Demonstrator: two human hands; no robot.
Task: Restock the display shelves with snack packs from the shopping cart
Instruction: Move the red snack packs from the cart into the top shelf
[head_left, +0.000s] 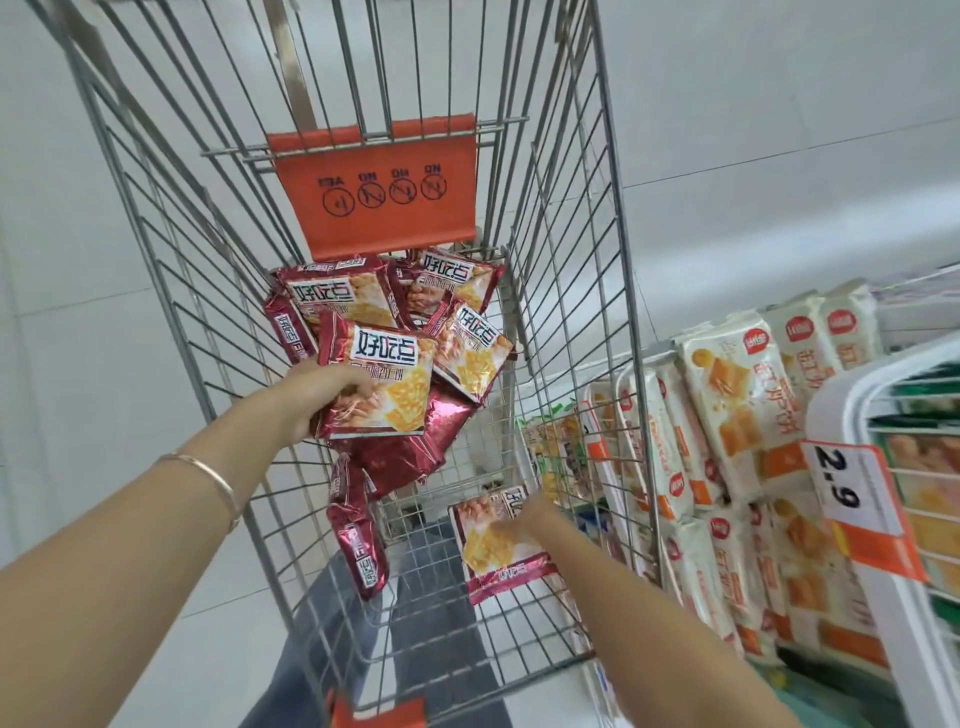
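Here's the wire shopping cart filling the view, seen from above its near end. Outside its right wall stands the display shelf, crammed with white-and-orange packs. Inside the cart, at the far end, an orange flap hangs down, and right beneath it sits a heap of red snack packs.

The left hand is in the cart's middle, fingers curled round one red pack, which it holds above the rest. The right hand is down by the cart's right wall, fingers on a single pack lying on the wire floor. It's blurred, so pinching or only touching, that can't be told. Another red pack stands on edge near the cart's left-centre floor.

A "2.9" price tag hangs from the shelf outside the cart, and a thin bracelet circles the left wrist.
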